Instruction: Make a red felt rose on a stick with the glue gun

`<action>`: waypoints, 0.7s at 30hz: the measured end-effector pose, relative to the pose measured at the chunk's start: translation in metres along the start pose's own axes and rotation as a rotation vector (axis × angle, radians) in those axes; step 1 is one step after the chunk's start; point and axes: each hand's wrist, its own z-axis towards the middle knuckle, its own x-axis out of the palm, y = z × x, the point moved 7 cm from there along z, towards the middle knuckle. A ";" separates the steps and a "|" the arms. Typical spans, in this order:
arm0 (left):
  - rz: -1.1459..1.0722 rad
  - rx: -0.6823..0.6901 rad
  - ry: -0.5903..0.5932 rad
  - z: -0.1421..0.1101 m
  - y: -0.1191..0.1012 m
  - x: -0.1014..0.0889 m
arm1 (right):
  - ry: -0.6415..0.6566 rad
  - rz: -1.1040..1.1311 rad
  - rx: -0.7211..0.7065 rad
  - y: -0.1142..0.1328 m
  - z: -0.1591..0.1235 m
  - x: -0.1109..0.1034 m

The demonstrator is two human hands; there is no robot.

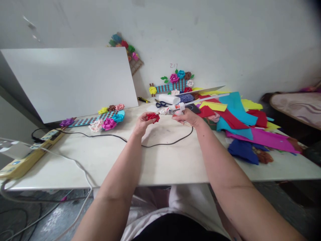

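Note:
Over the middle of the table, my left hand [142,124] pinches a red paper flower [153,117]. My right hand [187,117] is wrapped round the handle of a white hot glue gun [173,109], with a long glue stick [209,98] jutting from its back. The gun's nozzle points left, right at the flower; whether it touches the petals I cannot tell. A black cord [165,144] runs from near the gun across the table to the left.
Coloured crepe paper [233,110] is heaped at the right. Scissors [162,104] and a yellow cutter [143,99] lie at the back. Flower-decorated panels [85,121] and a white board [70,80] stand left. A yellow power strip [32,154] sits at the left edge.

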 end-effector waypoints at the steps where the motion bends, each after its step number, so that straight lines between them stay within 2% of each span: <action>1: 0.001 -0.001 0.002 0.000 0.000 0.000 | 0.002 0.000 -0.003 0.000 0.000 0.000; 9: 0.008 0.004 0.007 -0.001 -0.006 0.004 | 0.006 -0.025 0.010 0.000 0.001 -0.001; 21: 0.017 0.008 -0.022 0.001 -0.002 0.000 | -0.034 -0.129 0.014 -0.005 0.005 -0.003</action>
